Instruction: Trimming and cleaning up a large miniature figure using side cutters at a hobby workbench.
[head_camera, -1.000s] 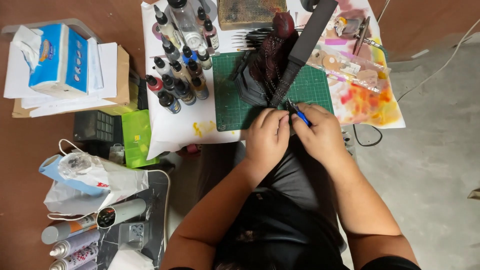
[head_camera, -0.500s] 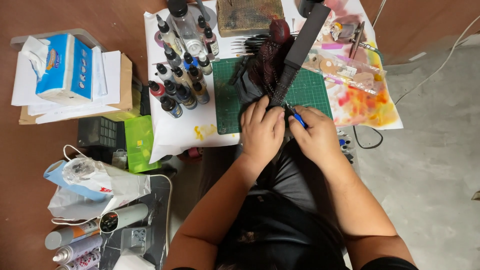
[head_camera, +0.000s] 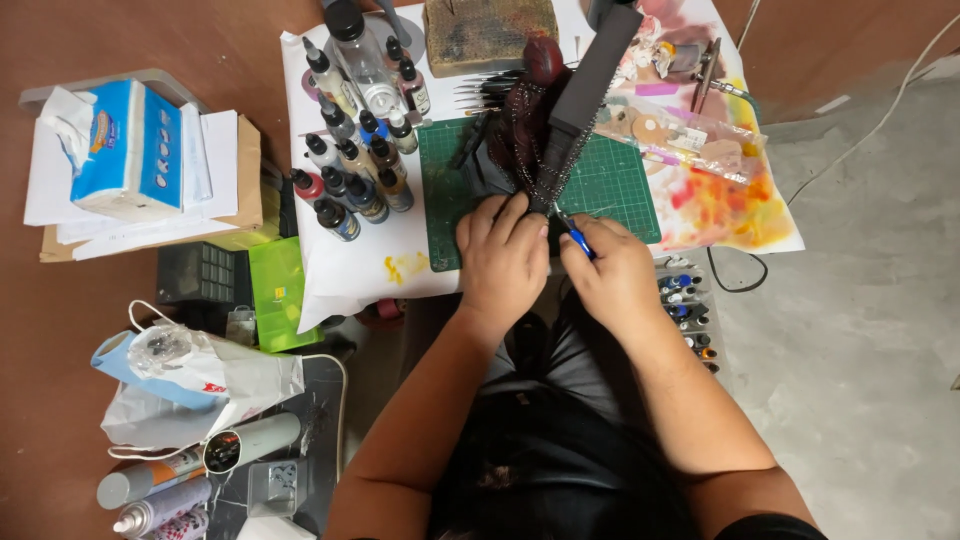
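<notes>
At nine o'clock I see a blue tissue box (head_camera: 130, 150) on stacked papers (head_camera: 215, 165). At eleven, a cluster of small bottles (head_camera: 350, 170) stands on white sheet (head_camera: 360, 270). At centre, my left hand (head_camera: 503, 258) presses down on the near edge of the green mat (head_camera: 620, 185), its grip closed over the foot of a long dark strip (head_camera: 585, 95) that runs off toward one o'clock. Just beside it, my right hand (head_camera: 612, 275) has its grip clamped on a blue tool (head_camera: 577, 240), tip at the strip's base. At three o'clock, a paint-stained sheet (head_camera: 730, 200) covers the surface.
</notes>
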